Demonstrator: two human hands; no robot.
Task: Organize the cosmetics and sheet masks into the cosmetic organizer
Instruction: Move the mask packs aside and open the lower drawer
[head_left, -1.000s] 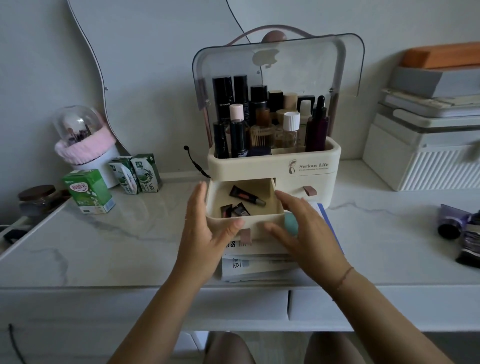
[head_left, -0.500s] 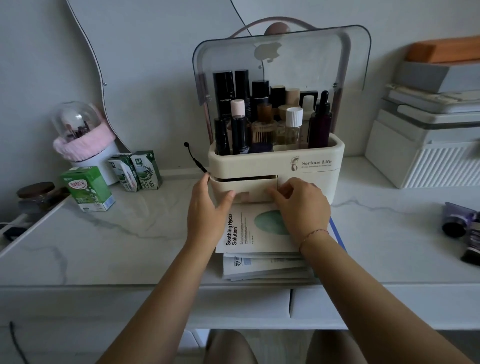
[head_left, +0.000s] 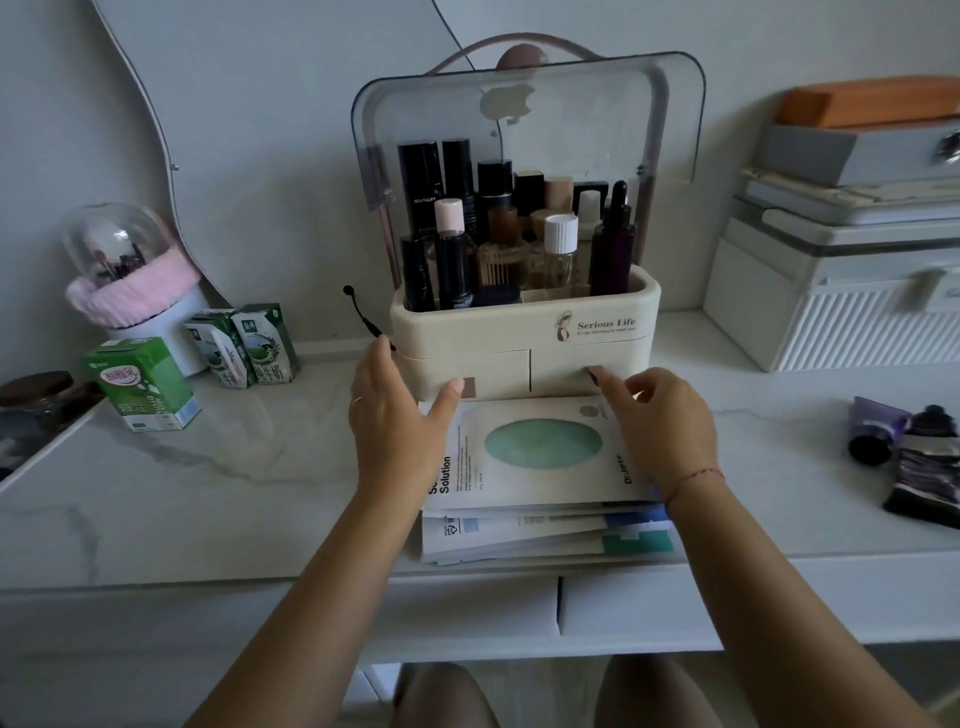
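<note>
The sheet masks (head_left: 540, 447) lie stacked on the counter (head_left: 234, 483), butted against the 6 o'clock face of the cosmetic organizer (head_left: 519, 332). That is the likely snag: pulling the right drawer (head_left: 561, 364) out would run it over the stack, so it could ride up on the top pack or shove the loose pile toward the counter edge. A hard tug might also rock the crowded bottles (head_left: 519, 249) under the raised lid (head_left: 571, 119). Two tubes (head_left: 904, 447) wait well apart at 3 o'clock.

The left hand (head_left: 395, 415) braces the organizer's 9 o'clock corner, its fingers straight and released, the thumb touching the shut left drawer (head_left: 493, 366) at its tab. The right hand (head_left: 665, 421) hovers over the masks, knuckles bent, forefinger tip at the right drawer's front. Whether it pinches that drawer's tab, I cannot tell.
</note>
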